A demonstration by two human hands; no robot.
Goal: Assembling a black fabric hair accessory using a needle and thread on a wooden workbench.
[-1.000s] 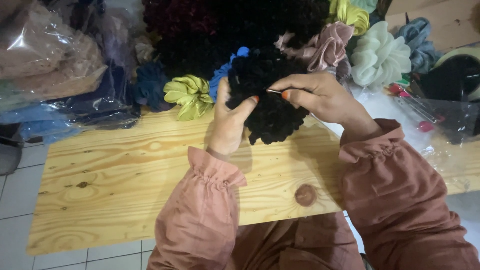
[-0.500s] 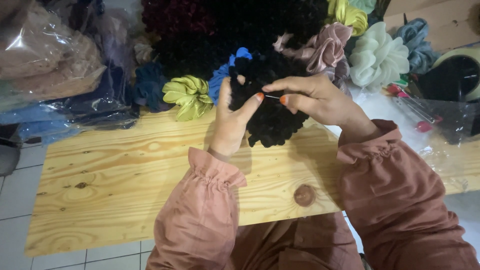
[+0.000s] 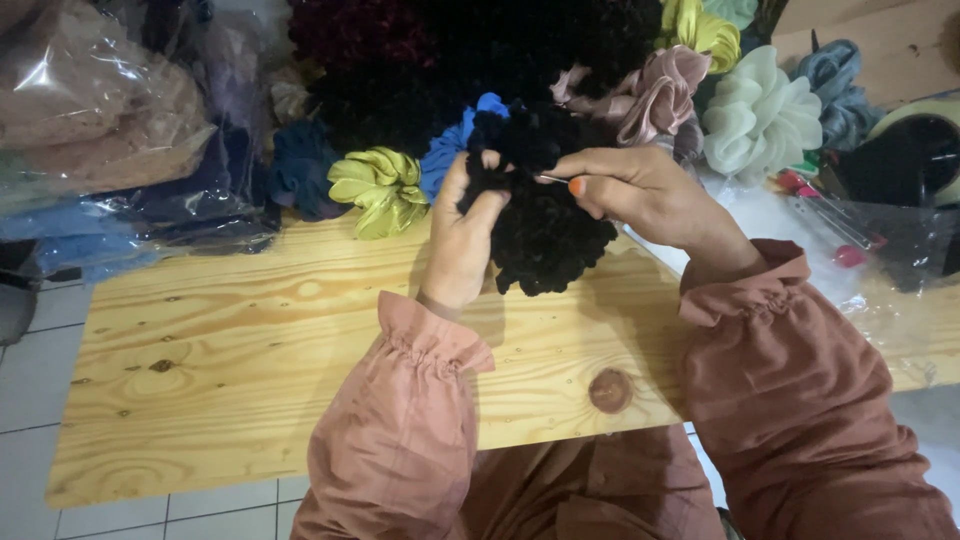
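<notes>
Holding black scrunchie (image 3: pixel 545 235), left hand (image 3: pixel 462 235)

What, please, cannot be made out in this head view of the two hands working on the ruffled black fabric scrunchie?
- The thin metal tool pinched in the right hand: too small to identify.
- Where it meets the ruffled black fabric scrunchie: black on black.
- The left hand palm: faces away; its fingertips are buried in ruffles.
- Bagged goods in the clear plastic bags: blurred by glare.
</notes>
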